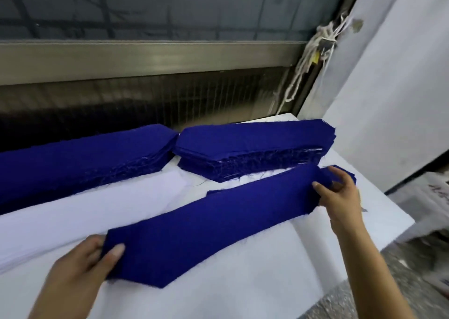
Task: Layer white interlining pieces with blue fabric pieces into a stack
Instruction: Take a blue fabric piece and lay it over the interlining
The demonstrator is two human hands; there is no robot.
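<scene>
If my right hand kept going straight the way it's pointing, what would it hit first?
Probably the right-side blue fabric stack, just beyond the blue piece your right hand pinches, though depth is unclear.

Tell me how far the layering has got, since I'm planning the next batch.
Done: little; only a blue edge peeks from under the held piece, suggesting a low started stack. In hand: left grip and right grip pinch the ends of one blue fabric piece. Left: two thick blue fabric stacks and the white interlining pile.
</scene>
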